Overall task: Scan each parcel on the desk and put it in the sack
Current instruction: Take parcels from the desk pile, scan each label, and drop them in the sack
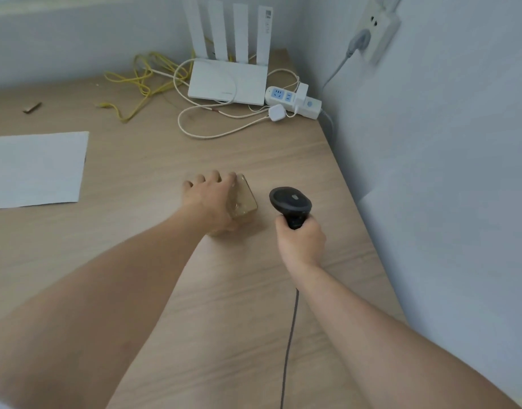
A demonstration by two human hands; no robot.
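A small brown cardboard parcel sits on the wooden desk, near its right side. My left hand lies over the parcel with fingers curled round its far and left sides, hiding most of it. Just right of the parcel, my right hand grips the handle of a black barcode scanner, whose head is level with the parcel. The scanner's dark cable runs back toward me along the desk. No sack is in view.
A white sheet of paper lies at the left. At the back stand a white router, a power strip, yellow and white cables. A grey wall borders the desk's right edge.
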